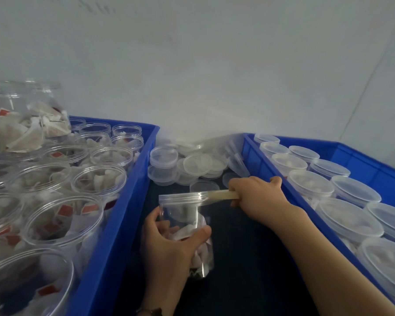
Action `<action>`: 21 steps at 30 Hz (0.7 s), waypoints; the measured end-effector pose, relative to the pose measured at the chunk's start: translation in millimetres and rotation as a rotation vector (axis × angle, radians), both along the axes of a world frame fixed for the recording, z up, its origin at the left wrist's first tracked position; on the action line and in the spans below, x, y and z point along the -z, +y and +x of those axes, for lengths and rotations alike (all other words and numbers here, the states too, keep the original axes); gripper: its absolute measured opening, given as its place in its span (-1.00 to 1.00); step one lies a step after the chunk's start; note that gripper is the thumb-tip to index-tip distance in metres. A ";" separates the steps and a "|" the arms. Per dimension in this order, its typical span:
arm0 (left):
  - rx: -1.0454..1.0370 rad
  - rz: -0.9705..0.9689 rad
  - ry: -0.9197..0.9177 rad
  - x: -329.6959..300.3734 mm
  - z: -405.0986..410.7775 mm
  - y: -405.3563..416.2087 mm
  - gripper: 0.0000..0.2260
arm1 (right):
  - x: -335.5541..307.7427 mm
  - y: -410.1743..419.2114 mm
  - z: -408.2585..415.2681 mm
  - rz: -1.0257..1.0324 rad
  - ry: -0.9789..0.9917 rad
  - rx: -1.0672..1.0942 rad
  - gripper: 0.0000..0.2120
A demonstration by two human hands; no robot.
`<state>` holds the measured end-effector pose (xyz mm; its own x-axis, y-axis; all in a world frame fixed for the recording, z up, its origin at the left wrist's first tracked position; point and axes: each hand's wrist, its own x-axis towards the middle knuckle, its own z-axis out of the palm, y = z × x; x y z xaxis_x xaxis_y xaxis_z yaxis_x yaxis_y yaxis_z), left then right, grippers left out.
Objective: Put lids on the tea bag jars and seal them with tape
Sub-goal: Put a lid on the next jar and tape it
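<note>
Clear tape (217, 194) runs taut from the right hand (255, 195), pinching it, to the lidded jar (187, 226) gripped by the left hand (169, 245) above the dark table (249, 258); I would turn the jar slowly, keeping tension.

Dark tabletop (249, 258), against a pale wall. Directly on it: left blue crate (114, 224) and right blue crate (290, 192). Between them, a heap of loose clear lids (192, 165).

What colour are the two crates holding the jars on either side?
Both crates are bright blue, plainest in the head view.
</note>
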<state>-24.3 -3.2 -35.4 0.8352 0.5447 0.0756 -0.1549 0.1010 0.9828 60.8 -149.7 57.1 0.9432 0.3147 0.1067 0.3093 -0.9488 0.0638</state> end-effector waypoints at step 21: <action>0.491 -0.418 -0.085 -19.2 -9.9 11.1 -0.29 | -14.1 18.8 9.4 -0.148 -0.122 -0.127 -0.90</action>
<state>-34.1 7.8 -16.2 0.9950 0.0988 0.0163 -0.0684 0.5511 0.8316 70.2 -130.9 71.3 0.8780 0.4508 0.1609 0.4072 -0.8802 0.2440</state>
